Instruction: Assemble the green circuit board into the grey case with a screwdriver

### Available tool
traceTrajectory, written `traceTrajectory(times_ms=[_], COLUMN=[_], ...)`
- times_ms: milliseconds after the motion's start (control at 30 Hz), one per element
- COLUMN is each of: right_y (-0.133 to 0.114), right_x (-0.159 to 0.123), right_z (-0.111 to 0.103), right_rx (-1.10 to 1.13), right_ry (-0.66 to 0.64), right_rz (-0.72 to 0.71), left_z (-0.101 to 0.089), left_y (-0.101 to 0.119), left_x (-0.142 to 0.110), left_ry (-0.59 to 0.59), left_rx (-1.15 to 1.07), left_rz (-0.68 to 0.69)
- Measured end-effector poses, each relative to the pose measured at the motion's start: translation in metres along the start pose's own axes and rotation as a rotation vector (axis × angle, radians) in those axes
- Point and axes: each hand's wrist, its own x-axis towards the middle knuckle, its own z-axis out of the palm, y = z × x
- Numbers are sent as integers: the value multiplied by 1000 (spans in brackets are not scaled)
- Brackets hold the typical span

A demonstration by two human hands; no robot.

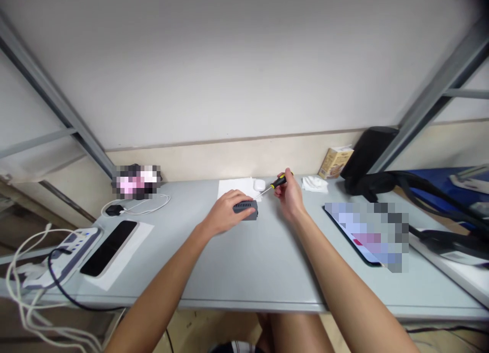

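A small dark grey box with a row of slots (249, 212) rests on the table, gripped by my left hand (228, 211) from its left side. My fingers lie over its top and the thumb runs along its front. My right hand (292, 196) is closed around the black and yellow handle of a screwdriver (278, 181). Its thin metal shaft slopes down to the left, and the tip is at the back top edge of the box; whether it touches, I cannot tell. Behind the box lie a white sheet of paper (233, 184) and a small white rounded case (260, 184).
On the left are a phone (110, 248), a power strip (63, 261) with tangled cables and a black charger (113, 210). To the right lie a tablet (353, 236), crumpled tissue (315, 184), a yellow carton (335, 162) and a black stand (369, 157). A wall closes the back.
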Motion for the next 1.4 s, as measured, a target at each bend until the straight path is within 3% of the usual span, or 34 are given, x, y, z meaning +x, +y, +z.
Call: traceTrajectory(times_ms=[300, 1000, 1400], right_y=[-1, -5, -5], right_x=[0, -2, -7], right_z=[0, -2, 3], right_rx=[-35, 13, 26], right_ry=[-3, -21, -116], right_rz=[-46, -36, 6], left_z=[2, 5, 6], left_y=[-1, -3, 0], left_x=[0, -2, 5], left_ry=[-18, -6, 139], left_rx=[-65, -102, -226], left_rz=[-115, -150, -229])
